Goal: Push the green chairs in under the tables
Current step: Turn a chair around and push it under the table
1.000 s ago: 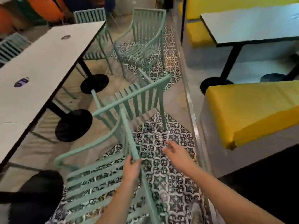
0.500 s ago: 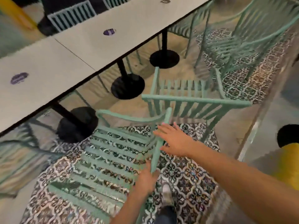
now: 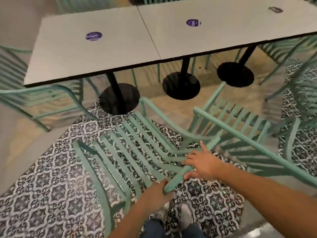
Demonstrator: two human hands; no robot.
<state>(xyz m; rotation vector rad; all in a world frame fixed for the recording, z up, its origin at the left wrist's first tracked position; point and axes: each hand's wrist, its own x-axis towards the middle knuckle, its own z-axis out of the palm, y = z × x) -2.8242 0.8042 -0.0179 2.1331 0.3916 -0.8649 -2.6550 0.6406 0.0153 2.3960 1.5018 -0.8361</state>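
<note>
My left hand [image 3: 158,190] is curled round the near end of the top rail of the green chair [image 3: 130,148] right in front of me. My right hand [image 3: 201,163] lies further along the same rail, fingers fairly straight and spread over it with the thumb tucked under the near side; whether it truly grips I cannot tell. The rail runs slantwise from my left hand up and away to the right. The chair's seat slats stretch off to the left of my grip, and the seat faces the tables [image 3: 106,43] beyond my hands, well short of their edge, over patterned floor tiles [image 3: 51,177].

Just to the right of my right hand stands a second green chair [image 3: 243,127], its back rail slanting down toward the lower right and cut off by the frame edge. More chairs at the far left and far right are smeared by blur. Round purple stickers [image 3: 93,36] sit on the tabletops; their lettering is hard to read. Black pedestal bases [image 3: 181,85] show under the tables. My feet are half hidden below my arms.
</note>
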